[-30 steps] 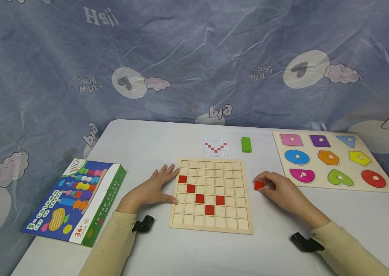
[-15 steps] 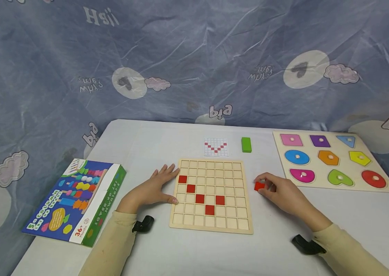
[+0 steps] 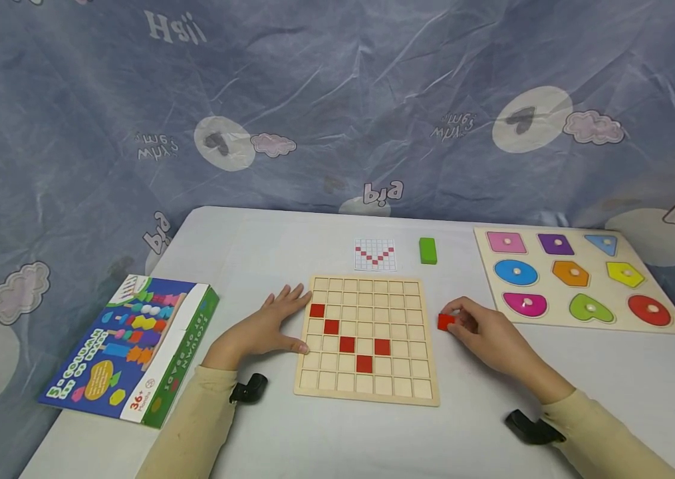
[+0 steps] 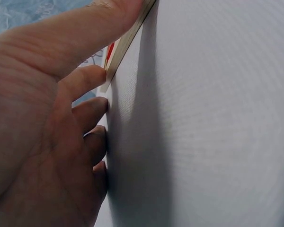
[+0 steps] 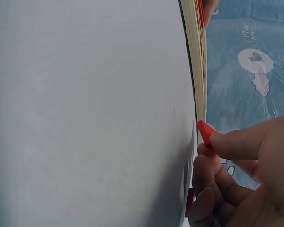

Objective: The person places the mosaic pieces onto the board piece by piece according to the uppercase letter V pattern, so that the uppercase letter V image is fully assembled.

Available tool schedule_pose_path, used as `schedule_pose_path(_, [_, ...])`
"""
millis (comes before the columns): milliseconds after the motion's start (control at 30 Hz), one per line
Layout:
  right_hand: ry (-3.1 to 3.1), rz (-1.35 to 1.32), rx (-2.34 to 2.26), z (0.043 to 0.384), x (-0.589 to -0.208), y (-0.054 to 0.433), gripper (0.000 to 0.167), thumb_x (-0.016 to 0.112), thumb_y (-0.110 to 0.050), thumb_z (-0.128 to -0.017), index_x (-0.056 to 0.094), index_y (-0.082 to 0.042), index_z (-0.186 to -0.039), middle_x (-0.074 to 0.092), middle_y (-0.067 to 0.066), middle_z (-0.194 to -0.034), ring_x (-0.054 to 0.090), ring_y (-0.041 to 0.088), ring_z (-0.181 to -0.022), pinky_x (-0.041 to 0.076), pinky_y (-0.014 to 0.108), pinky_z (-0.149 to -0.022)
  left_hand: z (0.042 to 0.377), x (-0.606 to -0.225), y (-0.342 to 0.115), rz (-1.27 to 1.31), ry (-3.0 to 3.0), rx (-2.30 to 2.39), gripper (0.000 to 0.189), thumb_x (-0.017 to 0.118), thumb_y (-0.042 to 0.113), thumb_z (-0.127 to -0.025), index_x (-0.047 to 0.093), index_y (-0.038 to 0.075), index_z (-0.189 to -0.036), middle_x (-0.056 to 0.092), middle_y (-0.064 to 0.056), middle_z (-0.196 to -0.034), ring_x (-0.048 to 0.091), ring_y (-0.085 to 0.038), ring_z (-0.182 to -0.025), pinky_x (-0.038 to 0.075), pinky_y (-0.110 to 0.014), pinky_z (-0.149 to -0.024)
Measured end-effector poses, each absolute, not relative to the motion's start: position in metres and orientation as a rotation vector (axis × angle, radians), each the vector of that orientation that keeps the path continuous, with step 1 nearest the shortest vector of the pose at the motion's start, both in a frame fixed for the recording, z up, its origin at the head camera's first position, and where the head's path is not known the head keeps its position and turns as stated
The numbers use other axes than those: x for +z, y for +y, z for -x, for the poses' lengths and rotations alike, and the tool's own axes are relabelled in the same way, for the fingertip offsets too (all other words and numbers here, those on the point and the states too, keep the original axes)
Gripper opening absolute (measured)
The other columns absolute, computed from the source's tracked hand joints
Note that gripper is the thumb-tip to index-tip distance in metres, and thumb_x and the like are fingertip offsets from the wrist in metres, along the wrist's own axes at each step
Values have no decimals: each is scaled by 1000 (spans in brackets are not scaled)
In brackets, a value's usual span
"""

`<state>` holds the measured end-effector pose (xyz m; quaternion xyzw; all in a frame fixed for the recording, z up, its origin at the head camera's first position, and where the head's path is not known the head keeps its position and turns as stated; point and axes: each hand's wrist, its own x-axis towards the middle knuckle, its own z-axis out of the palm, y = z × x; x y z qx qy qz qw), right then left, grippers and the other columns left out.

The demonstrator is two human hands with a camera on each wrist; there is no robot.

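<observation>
A wooden grid board point(image 3: 367, 392) lies mid-table, with several red square tiles point(image 3: 364, 364) set in its cells along a slanting line and one more to the right. My left hand point(image 3: 268, 324) rests at the board's left edge, fingers spread, thumb at the rim; the left wrist view has the thumb point(image 4: 85, 35) against the board's side. Just right of the board, my right hand point(image 3: 483, 330) pinches a small red block point(image 3: 445, 322) between thumb and forefinger. In the right wrist view that red block point(image 5: 206, 133) overlaps the board's end, and the other fingers curl below it.
Behind the board lie a pattern card point(image 3: 375, 255) with a red V and a green block point(image 3: 427, 251). A wooden shape puzzle point(image 3: 543, 313) with knobbed pieces is at the right, beyond my right hand. A toy box point(image 3: 128, 352) stands by my left forearm.
The red block in my right hand has shifted slightly left towards the board, showing more beyond the fingertips. My left hand and the tiles on the board have stayed put.
</observation>
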<state>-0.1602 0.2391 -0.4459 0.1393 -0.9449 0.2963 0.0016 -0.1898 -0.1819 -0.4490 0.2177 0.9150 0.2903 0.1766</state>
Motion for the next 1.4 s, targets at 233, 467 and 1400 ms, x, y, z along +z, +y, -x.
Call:
schedule_pose_path(233, [-2916, -424, 944, 158, -444, 235, 24, 73, -6, -93, 71, -19, -113, 60, -4, -81, 55, 16, -74, 49, 24, -62, 189, -449, -182, -615, 2588, 823, 109, 88, 43, -75, 29, 13, -162, 13, -10, -170, 0, -32, -157, -1, -49, -126])
schedule_pose_path(467, [-2896, -433, 981, 157, -445, 232, 22, 72, -7, -93, 68, -17, -113, 63, -4, -85, 58, 15, -77, 52, 24, -67, 189, -449, -183, -631, 2588, 822, 109, 88, 43, -75, 28, 12, -162, 13, -11, -170, 0, -32, -156, 0, -50, -126])
schedule_pose_path(1400, [-2898, -521, 1134, 154, -446, 202, 20, 76, -12, -92, 67, -19, -108, 63, -11, -83, 61, 10, -76, 54, 23, -70, 190, -450, -182, -626, 2584, 826, 110, 88, 43, -76, 28, 13, -162, 11, -10, -170, -2, -32, -157, -1, -49, -126])
